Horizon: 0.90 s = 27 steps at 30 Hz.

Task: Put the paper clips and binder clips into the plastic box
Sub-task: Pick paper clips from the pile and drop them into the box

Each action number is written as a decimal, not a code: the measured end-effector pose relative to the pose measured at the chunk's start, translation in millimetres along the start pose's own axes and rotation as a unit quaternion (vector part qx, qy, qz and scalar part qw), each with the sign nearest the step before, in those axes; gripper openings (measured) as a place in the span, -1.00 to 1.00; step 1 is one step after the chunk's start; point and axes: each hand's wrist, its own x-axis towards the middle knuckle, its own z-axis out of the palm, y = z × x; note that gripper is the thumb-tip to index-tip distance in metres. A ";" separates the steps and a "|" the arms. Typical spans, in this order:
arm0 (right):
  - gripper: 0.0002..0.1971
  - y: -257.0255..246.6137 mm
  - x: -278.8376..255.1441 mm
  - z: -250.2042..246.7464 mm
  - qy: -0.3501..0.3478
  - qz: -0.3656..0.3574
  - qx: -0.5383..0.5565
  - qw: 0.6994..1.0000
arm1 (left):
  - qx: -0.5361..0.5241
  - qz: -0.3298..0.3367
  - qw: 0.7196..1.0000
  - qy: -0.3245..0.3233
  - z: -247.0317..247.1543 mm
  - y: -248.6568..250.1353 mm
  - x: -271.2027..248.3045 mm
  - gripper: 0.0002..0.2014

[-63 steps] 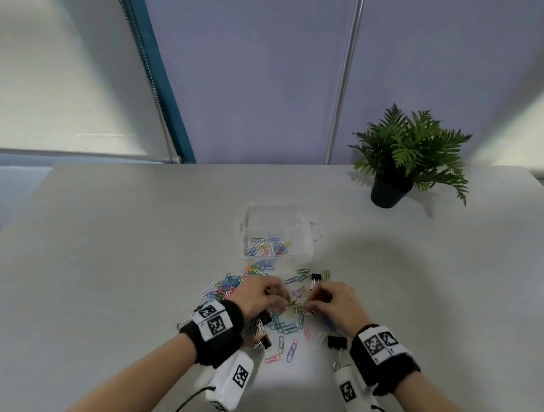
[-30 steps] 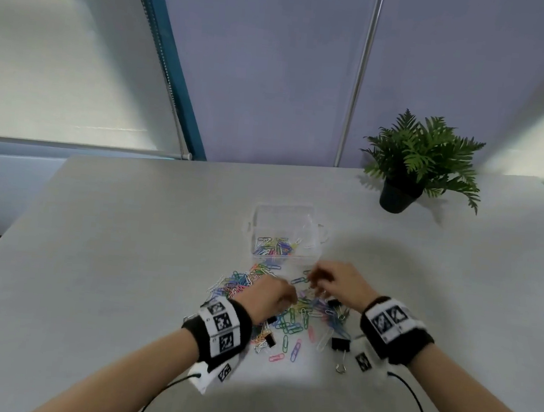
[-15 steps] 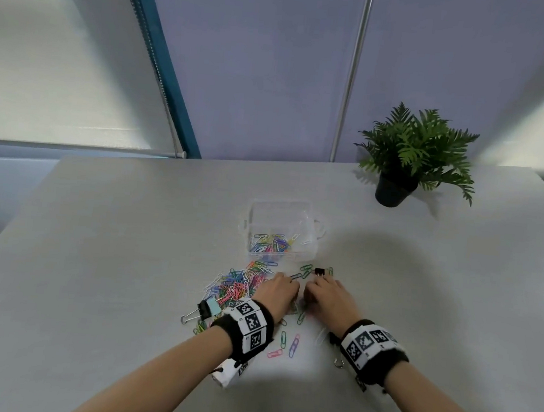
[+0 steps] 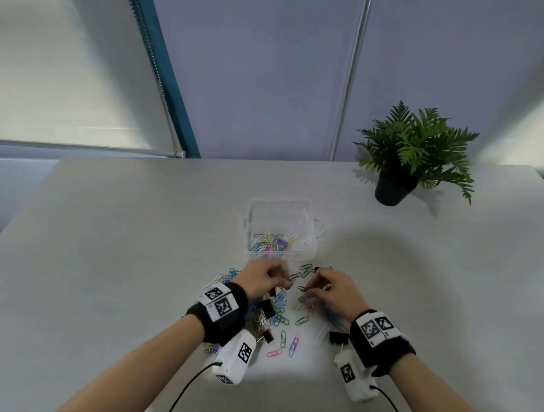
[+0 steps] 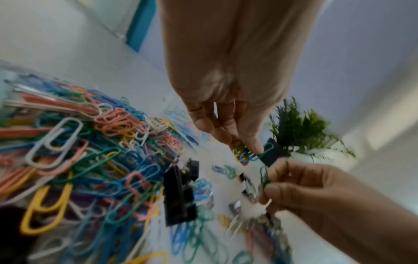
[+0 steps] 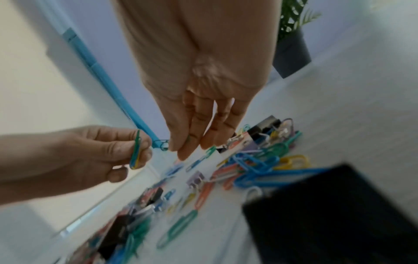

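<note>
Left hand (image 4: 261, 281): pinching several paper clips (image 5: 245, 154).
Right hand (image 4: 335, 293): pinching green clip (image 5: 264, 176).
Plastic box (image 4: 279, 236): mid-bench, partly filled.

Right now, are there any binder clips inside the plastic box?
No: in the head view the plastic box holds only coloured paper clips, while a black binder clip lies on the table.
</note>
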 end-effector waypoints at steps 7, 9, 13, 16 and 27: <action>-0.81 -29.2 29.3 -9.2 0.034 0.007 0.096 0.995 | -0.089 -0.019 0.994 0.056 -39.3 8.7 11.5 -0.88; -0.79 -40.6 43.8 -11.3 0.063 -0.007 0.086 0.994 | -0.030 -0.012 0.996 0.084 -49.6 13.3 22.2 -0.91; -0.89 -51.5 72.6 -9.1 0.102 -0.005 0.048 0.994 | 0.119 -0.026 0.985 0.121 -61.9 7.6 44.5 -0.81; -0.80 -51.5 78.3 -4.7 0.054 -0.007 -0.038 0.998 | 0.179 -0.043 0.979 0.090 -59.0 -0.5 44.8 -0.69; -0.78 11.6 -32.4 -35.3 -0.084 -0.064 -0.242 0.965 | 0.290 0.162 0.939 -0.090 6.9 -5.4 -42.1 -0.68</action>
